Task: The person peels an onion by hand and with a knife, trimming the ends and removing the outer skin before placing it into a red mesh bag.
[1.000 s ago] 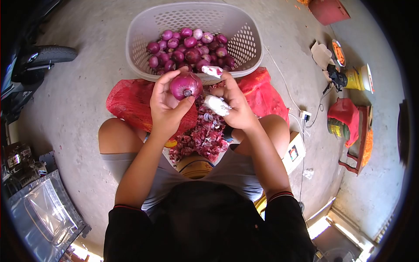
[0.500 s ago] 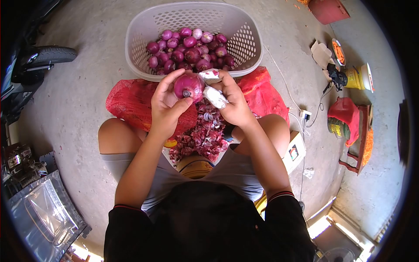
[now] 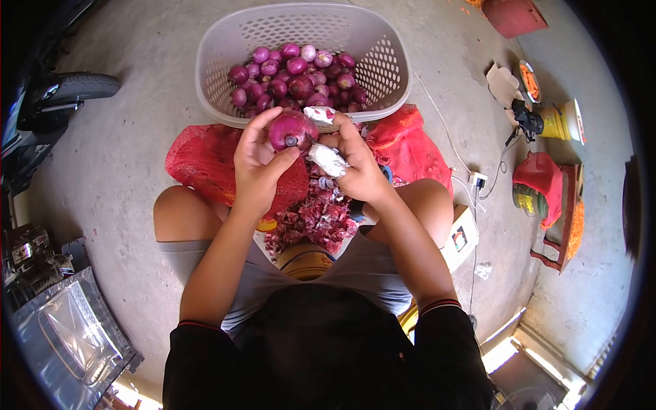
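A large red onion (image 3: 292, 130) is held between the thumb and fingers of my left hand (image 3: 258, 164), its dark root end facing me. White wrapping covers the thumb and a fingertip of my right hand (image 3: 360, 164); these wrapped tips touch or nearly touch the onion's right side. Just beyond my hands, a grey perforated basket (image 3: 304, 12) holds several peeled-looking purple onions (image 3: 301, 87). Under my hands, a heap of red onion skins (image 3: 318, 219) lies between my legs.
Red mesh sacks (image 3: 198, 160) lie on both sides of the skins. At the right are a white box (image 3: 460, 239), a socket with cables (image 3: 478, 180), a yellow bucket (image 3: 557, 121) and a wooden stool. A motorbike wheel (image 3: 85, 85) stands at the left.
My right hand has shifted left and slightly down, its wrapped fingers now closer around the onion. The onion and my left hand have moved slightly left.
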Action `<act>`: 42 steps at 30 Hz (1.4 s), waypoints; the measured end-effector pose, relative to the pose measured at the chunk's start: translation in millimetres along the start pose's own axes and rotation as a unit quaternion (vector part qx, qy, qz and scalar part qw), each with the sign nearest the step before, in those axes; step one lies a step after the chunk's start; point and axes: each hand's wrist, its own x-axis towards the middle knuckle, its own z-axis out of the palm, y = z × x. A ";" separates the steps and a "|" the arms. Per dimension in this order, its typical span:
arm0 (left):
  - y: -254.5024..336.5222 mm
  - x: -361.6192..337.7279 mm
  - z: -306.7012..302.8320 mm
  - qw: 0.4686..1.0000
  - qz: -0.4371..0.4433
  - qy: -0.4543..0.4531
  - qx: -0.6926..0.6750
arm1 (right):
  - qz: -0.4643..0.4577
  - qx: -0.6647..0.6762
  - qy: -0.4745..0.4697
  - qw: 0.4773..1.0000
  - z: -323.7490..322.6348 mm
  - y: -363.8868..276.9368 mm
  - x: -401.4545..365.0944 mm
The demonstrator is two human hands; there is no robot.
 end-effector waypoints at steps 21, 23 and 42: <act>7.2 -0.2 -2.5 0.978 -0.127 -0.050 -0.159 | 0.072 0.159 -0.012 0.985 -6.1 -10.3 3.4; 6.3 0.3 -3.7 0.977 -0.131 -0.051 -0.161 | 0.062 0.145 -0.001 0.987 -5.1 -7.8 3.9; 7.9 2.7 -2.6 0.988 -0.102 -0.058 -0.098 | 0.033 0.022 0.008 0.999 -19.0 -7.1 4.6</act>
